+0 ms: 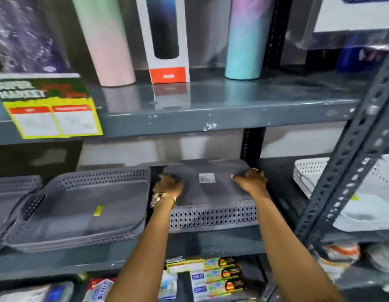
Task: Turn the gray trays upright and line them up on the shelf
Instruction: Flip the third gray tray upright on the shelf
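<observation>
With both arms stretched forward, your left hand (170, 183) and right hand (252, 179) press flat, fingers spread, on the upside-down gray tray (211, 192) at frame center, beside the upright tray stack (80, 210) on the shelf (211, 243).

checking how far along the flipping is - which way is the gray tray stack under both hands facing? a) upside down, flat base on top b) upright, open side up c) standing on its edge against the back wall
a: the gray tray stack under the left hand and right hand shows its flat base with a label on top, unlike the upright stack beside it.
</observation>
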The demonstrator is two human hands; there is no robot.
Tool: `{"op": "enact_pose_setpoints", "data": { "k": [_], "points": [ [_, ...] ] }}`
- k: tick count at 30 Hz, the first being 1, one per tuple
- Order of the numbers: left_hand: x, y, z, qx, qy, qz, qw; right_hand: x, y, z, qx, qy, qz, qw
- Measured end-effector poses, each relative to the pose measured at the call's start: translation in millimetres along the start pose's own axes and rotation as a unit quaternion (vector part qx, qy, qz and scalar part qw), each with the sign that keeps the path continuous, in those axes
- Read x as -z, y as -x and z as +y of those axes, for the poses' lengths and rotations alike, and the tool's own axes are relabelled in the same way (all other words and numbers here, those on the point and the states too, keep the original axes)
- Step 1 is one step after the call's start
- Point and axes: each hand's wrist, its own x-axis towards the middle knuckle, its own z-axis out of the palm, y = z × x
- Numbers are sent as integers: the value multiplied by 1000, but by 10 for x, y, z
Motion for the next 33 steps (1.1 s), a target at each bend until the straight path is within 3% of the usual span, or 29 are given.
{"op": "enact_pose_setpoints", "data": {
  "k": [6,9,14,19,25,29,33],
  "points": [
    [-16,384,137,-22,137,136,981,87,-154,48,1,-147,48,988],
    [131,476,318,-90,284,209,931,230,-238,-17,1,-291,110,950],
    [467,563,526,-109,375,269,880,480,-167,-124,44,-446,144,883],
    [457,706,309,-21,388,202,899,289,-46,-8,-41,-519,50,852],
    [353,782,64,31,380,186,906,49,34,132,-69,-561,79,822],
    [291,886,25,61,368,159,914,-111,158,283,-97,-606,100,783],
    [138,894,-158,62,276,123,951,-278,215,454,-125,-538,133,823]
  ]
}}
